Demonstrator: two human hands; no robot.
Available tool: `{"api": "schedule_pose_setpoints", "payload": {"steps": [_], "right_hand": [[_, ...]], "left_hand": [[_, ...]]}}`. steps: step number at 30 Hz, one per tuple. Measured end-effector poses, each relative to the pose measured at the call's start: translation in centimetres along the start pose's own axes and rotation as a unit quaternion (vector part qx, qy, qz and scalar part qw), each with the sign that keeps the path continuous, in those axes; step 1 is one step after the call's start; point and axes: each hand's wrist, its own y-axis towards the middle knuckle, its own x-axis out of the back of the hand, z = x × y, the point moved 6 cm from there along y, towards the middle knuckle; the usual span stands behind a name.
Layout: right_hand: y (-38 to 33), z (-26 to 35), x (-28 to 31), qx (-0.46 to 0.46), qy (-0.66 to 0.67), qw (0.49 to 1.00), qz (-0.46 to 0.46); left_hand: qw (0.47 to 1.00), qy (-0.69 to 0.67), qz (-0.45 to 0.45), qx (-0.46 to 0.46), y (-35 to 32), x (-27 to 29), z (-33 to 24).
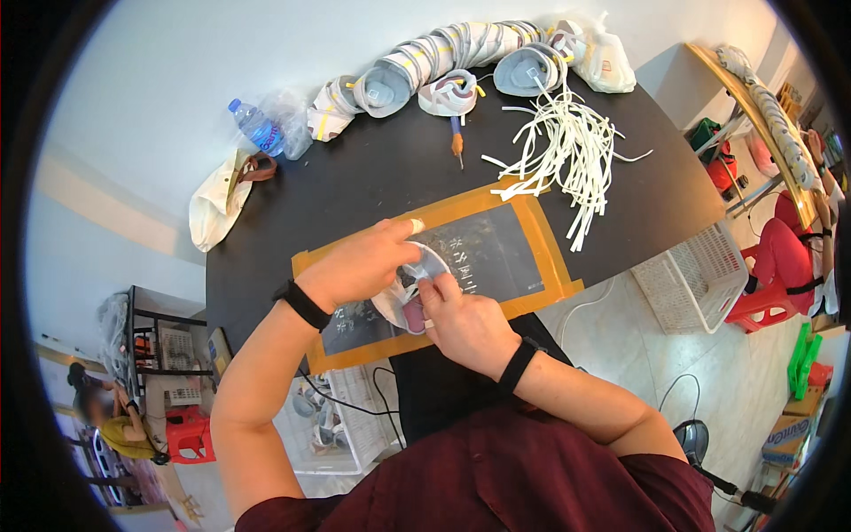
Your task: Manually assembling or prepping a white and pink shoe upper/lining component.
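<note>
Our maroon shirt fills the lower edge, and from it both forearms rise toward the black table. We bend the left arm at the elbow and angle it up and to the right, a black wristband at the wrist. Our left hand curls over the top of a small white and pink shoe, thumb and fingers closed around its upper edge, the index finger stretched along it. Our right hand comes in from the lower right, also banded in black, and pinches the shoe's side with thumb and fingertips closed on it. We hold the shoe just above the near edge of a dark mat bordered with orange tape. Farther back lie loose white strips, an orange-handled tool and a row of finished shoes.
</note>
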Motion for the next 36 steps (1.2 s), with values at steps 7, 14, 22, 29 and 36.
{"api": "schedule_pose_setpoints", "payload": {"steps": [7,14,22,29,36], "right_hand": [[0.1,-0.3,-0.5,-0.029,-0.012,0.999,0.029],[-0.7,-1.0,0.3,0.013,0.072,0.997,-0.020],[-3.0,-4.6,5.3,-0.136,0.495,0.840,-0.173],[-2.4,-0.5,5.9,-0.077,0.505,0.854,-0.097],[-2.5,1.6,7.1,-0.040,0.491,0.864,-0.100]], "left_hand": [[0.998,0.032,-0.028,0.049,-0.2,0.2,-0.4],[0.995,0.063,-0.057,0.053,-1.1,0.8,-0.7],[0.676,-0.668,-0.250,0.185,-6.7,2.4,-3.1],[0.538,-0.768,-0.321,0.137,-7.8,-1.7,-6.5],[0.506,-0.787,-0.352,0.034,-6.8,-3.4,-7.5]]}}
